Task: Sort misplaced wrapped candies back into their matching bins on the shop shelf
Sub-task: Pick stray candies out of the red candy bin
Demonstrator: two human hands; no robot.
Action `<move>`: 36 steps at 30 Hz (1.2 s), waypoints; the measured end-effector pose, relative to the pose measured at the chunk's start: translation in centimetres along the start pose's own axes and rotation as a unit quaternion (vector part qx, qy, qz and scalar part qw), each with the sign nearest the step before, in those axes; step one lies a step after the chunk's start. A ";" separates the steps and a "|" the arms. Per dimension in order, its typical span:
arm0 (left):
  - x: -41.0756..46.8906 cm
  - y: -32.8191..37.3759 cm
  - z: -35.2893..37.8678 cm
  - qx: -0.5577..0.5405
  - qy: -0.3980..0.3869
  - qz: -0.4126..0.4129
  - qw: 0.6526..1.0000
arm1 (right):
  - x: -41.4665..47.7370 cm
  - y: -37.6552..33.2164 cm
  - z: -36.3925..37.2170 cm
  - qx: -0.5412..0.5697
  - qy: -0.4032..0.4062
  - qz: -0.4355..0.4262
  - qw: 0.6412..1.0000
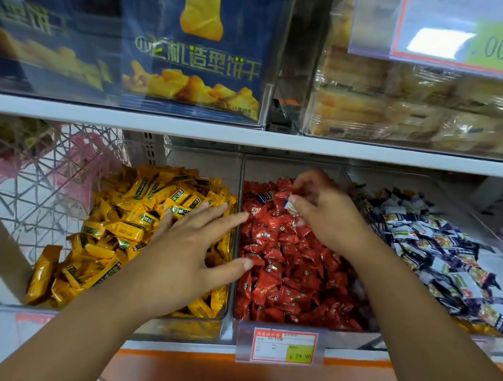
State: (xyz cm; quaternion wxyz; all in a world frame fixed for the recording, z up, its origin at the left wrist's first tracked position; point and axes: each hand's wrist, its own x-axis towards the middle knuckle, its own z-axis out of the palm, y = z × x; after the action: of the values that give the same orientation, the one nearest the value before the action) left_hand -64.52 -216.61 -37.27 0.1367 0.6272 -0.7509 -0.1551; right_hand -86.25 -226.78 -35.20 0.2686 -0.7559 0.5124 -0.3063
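The sorting looks to be midway. In the centre of the frame the right hand [326,210] hangs over the red bin [242,173] and pinches a small pale-wrapped candy [292,206] between thumb and fingertips, just above the red candies [285,262]. Its wrapper looks like a match for the blue-and-white candies [442,254] heaped in the bin at the right of the frame, so that is probably where it belongs. It has not been dropped there yet. A second stray, a blue-wrapped candy [265,196], lies among the red ones near the back of the same bin, so at least that one is left to move. The left hand [185,245] holds nothing. It is spread flat, fingers straight, over the yellow candies [135,214] at centre left, fingertips reaching the divider. I see no stray in the yellow heap, though the hand hides part of it.

The price tag [284,347] at lower centre reads "24.90" and its smaller print is too fine to read. The tag [455,35] at upper right shows only ".00". The blue box [197,63] at the top carries the characters "机造型饼干".
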 end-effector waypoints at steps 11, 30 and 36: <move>0.1 -0.1 0.1 -0.005 0.003 0.001 1.000 | 3.4 1.0 4.1 -0.237 -0.036 -0.081 0.968; 0.7 0.9 0.1 0.010 0.033 0.024 0.999 | -5.4 4.2 -9.4 -0.244 0.184 0.058 0.950; 0.3 1.1 0.2 -0.012 0.027 0.030 0.999 | -7.4 1.9 -9.7 -0.205 0.067 0.024 0.976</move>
State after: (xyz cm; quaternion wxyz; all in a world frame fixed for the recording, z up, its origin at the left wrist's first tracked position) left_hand -65.63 -216.70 -36.98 0.1687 0.6069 -0.7633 -0.1432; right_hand -96.71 -221.34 -31.47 0.0804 -0.7603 0.5988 -0.2386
